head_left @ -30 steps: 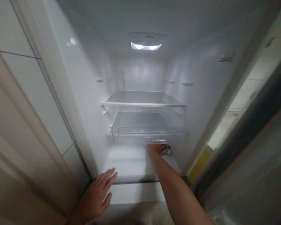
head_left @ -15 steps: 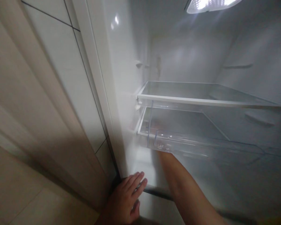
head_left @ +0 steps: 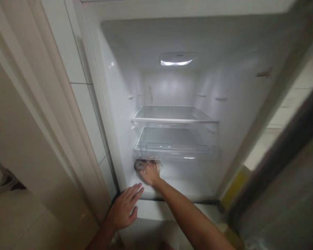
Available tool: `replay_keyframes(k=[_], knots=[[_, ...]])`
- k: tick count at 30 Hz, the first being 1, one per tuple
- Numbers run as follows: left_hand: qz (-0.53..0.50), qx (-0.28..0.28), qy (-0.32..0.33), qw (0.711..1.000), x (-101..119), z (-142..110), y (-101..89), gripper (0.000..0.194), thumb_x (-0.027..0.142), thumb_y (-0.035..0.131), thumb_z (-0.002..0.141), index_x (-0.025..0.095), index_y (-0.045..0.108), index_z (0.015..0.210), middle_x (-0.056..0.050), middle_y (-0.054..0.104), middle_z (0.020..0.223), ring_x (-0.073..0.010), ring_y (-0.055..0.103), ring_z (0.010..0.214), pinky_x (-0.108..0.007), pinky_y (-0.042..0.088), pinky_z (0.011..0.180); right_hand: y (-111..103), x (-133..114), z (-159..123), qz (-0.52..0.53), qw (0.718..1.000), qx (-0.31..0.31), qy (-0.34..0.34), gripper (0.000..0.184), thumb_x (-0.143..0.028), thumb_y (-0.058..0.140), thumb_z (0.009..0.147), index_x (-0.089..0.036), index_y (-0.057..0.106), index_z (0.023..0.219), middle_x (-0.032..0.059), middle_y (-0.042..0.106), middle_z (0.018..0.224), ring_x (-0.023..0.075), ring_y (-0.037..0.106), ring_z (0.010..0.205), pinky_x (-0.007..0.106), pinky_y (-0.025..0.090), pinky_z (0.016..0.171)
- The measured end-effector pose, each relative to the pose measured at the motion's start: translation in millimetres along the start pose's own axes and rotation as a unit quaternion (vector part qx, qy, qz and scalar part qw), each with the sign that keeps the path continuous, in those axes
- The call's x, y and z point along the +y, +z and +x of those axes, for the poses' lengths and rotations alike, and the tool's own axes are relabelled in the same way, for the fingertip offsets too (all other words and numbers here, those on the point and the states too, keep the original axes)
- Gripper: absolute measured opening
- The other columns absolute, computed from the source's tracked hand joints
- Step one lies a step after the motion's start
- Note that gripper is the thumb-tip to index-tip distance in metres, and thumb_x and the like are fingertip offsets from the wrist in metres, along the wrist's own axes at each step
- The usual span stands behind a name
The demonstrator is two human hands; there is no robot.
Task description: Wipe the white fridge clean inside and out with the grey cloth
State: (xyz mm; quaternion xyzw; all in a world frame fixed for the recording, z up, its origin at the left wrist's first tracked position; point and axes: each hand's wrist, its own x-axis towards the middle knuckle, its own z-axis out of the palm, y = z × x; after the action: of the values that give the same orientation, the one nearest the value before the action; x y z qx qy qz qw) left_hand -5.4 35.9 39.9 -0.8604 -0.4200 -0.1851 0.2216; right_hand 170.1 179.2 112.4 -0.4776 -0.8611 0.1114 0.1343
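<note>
Inside the refrigerator [head_left: 169,194], low at the left, my right hand [head_left: 150,173] is closed on a crumpled cloth [head_left: 141,164], brownish-grey with paler parts. The cloth is blurred and sits below the front of the clear plastic drawer [head_left: 177,150]. My left hand [head_left: 125,206] is open, fingers stretched, beside the lower left front edge of the refrigerator; whether it presses on that edge I cannot tell.
A glass shelf [head_left: 172,113] with a white front rim spans the compartment above the drawer. A lit lamp [head_left: 176,62] is in the ceiling. White tiles [head_left: 80,100] and a pale door frame [head_left: 59,90] stand close on the left. A yellow object [head_left: 234,187] stands at the right.
The view has pulled back, so more of the refrigerator shows. My right hand, hidden behind the drawer before, is now visible with the cloth. My left hand stays open near the front edge.
</note>
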Motion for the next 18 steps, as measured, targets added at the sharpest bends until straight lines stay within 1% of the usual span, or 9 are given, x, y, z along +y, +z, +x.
replay_keyframes(k=[2,4,6,7,8,11,12,15,18], knots=[[0.018,0.032,0.012,0.999,-1.9,-1.3,3.1,0.090,0.018,0.056,0.087,0.018,0.029,0.174,-0.011,0.063,0.160,-0.0265,0.060,0.144,-0.041,0.048,0.120,-6.4,-1.5,-32.8,-0.016,0.999,-0.019,-0.033,0.043,-0.046,0.054,0.107,-0.018,0.075,0.133,0.0122,0.075,0.130,0.0293,0.066,0.127,0.045,0.049,0.115],[0.038,0.061,0.026,0.997,-5.0,-2.9,7.9,0.087,0.021,0.056,0.091,0.019,0.029,0.174,-0.011,0.069,0.152,-0.0265,0.065,0.137,-0.040,0.050,0.116,-14.4,1.0,-61.8,-0.036,0.997,-0.027,-0.058,0.049,-0.054,0.057,0.104,-0.022,0.071,0.139,0.0105,0.070,0.141,0.0319,0.062,0.133,0.050,0.047,0.116],[0.048,0.073,0.037,0.996,-9.0,-3.8,12.7,0.085,0.023,0.056,0.094,0.020,0.029,0.174,-0.010,0.070,0.150,-0.0259,0.066,0.134,-0.039,0.050,0.115,-23.8,8.5,-84.8,-0.058,0.995,-0.029,-0.070,0.057,-0.061,0.062,0.100,-0.026,0.066,0.145,0.0099,0.062,0.152,0.0346,0.057,0.139,0.055,0.046,0.117],[0.049,0.073,0.041,0.995,-10.7,-3.7,14.4,0.084,0.024,0.056,0.094,0.020,0.029,0.174,-0.010,0.069,0.152,-0.0257,0.065,0.136,-0.038,0.050,0.116,-28.8,14.2,-93.6,-0.069,0.995,-0.029,-0.066,0.058,-0.060,0.065,0.099,-0.027,0.064,0.147,0.0106,0.059,0.155,0.0355,0.055,0.141,0.058,0.045,0.117],[0.049,0.071,0.046,0.995,-12.1,-3.4,15.3,0.083,0.025,0.056,0.095,0.020,0.030,0.174,-0.010,0.067,0.155,-0.0256,0.064,0.138,-0.037,0.049,0.116,-33.8,21.0,-100.4,-0.080,0.995,-0.028,-0.055,0.056,-0.056,0.066,0.100,-0.027,0.062,0.148,0.0120,0.058,0.156,0.0357,0.054,0.142,0.059,0.045,0.117],[0.042,0.076,0.052,0.995,-12.5,-1.3,13.0,0.082,0.026,0.055,0.096,0.021,0.029,0.174,-0.009,0.062,0.162,-0.0255,0.062,0.142,-0.037,0.047,0.118,-48.0,46.8,-109.6,-0.104,0.994,-0.020,0.021,0.037,-0.034,0.059,0.107,-0.022,0.066,0.142,0.0160,0.057,0.154,0.0350,0.052,0.145,0.062,0.044,0.118],[0.039,0.080,0.052,0.995,-11.6,-0.5,11.0,0.083,0.027,0.054,0.097,0.022,0.028,0.175,-0.009,0.062,0.161,-0.0252,0.063,0.141,-0.037,0.047,0.118,-52.2,56.5,-109.9,-0.110,0.992,-0.018,0.054,0.033,-0.030,0.058,0.109,-0.020,0.067,0.138,0.0161,0.059,0.152,0.0345,0.052,0.145,0.062,0.044,0.119],[0.035,0.080,0.047,0.995,-8.3,1.5,5.1,0.085,0.026,0.054,0.097,0.024,0.023,0.176,-0.007,0.064,0.160,-0.0240,0.065,0.140,-0.036,0.050,0.117,-63.2,86.3,-106.9,-0.119,0.982,-0.005,0.148,0.029,-0.031,0.067,0.107,-0.015,0.069,0.132,0.0139,0.063,0.145,0.0326,0.055,0.142,0.061,0.046,0.120],[0.031,0.079,0.040,0.996,-7.8,1.6,4.2,0.087,0.027,0.055,0.096,0.026,0.021,0.176,-0.006,0.065,0.159,-0.0241,0.067,0.139,-0.036,0.053,0.116,-72.6,114.5,-102.5,-0.107,0.971,0.025,0.210,0.033,-0.036,0.071,0.106,-0.015,0.069,0.131,0.0122,0.065,0.140,0.0299,0.061,0.134,0.057,0.052,0.115]])
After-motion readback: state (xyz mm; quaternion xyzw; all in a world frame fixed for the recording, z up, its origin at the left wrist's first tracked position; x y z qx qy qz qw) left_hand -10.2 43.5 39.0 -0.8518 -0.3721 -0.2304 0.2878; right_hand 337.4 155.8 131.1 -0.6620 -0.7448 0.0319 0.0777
